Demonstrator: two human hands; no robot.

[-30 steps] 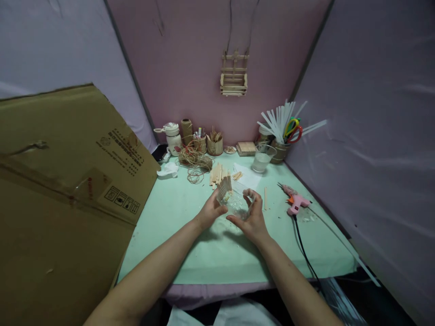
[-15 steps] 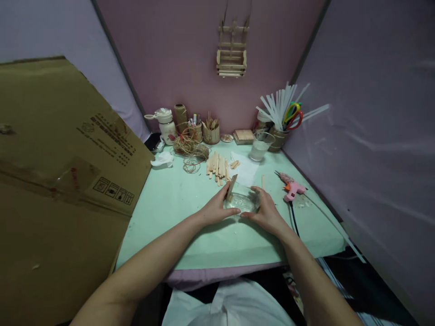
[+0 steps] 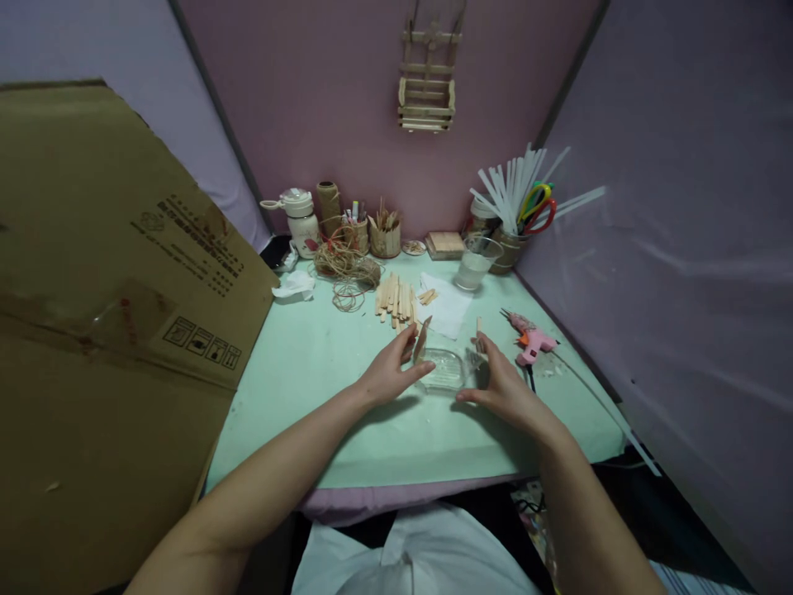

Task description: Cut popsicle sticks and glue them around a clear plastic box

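Note:
A clear, shallow container [image 3: 443, 370] with a ridged bottom sits between my hands near the middle of the table. A thin brown wooden piece [image 3: 423, 334] stands tilted at its left side. My left hand [image 3: 396, 364] curves around that side, its thumb over the container's near left edge and its fingers behind the wooden piece. To the right, my right hand [image 3: 499, 380] has thumb and fingers spread beside the container's right wall; whether the fingertips touch it is hard to tell. Flat wooden sticks [image 3: 396, 299] lie in a pile just beyond.
A pink glue gun [image 3: 534, 343] lies at right, its cord trailing forward. Behind are a plastic cup [image 3: 476, 266], scissors [image 3: 538, 207] among white strips, tangled twine [image 3: 347, 268] and a white bottle [image 3: 302, 223]. A large cardboard box [image 3: 124, 330] borders the left.
My right hand has moved right and its grip has widened. My left thumb has risen along the container's edge. The container now shows its ridged bottom more plainly.

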